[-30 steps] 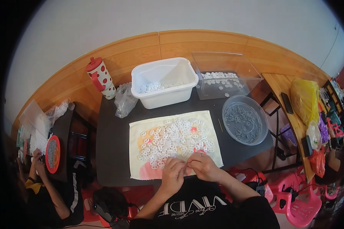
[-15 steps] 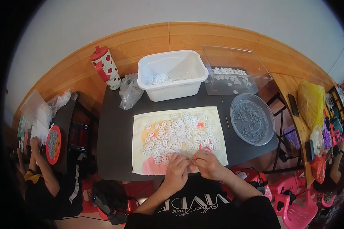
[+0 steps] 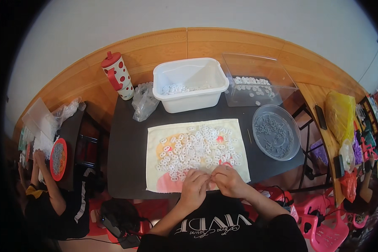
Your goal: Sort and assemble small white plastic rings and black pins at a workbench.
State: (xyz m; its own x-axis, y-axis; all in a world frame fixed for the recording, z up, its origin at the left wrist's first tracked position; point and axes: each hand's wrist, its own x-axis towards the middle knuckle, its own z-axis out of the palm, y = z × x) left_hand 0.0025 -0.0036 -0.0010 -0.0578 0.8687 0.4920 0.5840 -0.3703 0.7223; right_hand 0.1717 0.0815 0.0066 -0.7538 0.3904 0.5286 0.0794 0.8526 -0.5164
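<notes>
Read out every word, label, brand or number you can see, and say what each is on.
Black shirt: large white letters and smaller script, upside down in view; I won't copy the wording.
Tumbler: red spots, no readable text.
Crowded items at far right: too small and blurred to read.

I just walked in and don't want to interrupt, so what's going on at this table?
Someone has their left hand and right hand close together over the near edge of a pale cloth; anything between the fingertips is too small to make out. White oval pieces lie spread across the cloth. Beyond it are a white tub and a clear box, both with white pieces inside, and grey bits fill part of a round tray at the right.
</notes>
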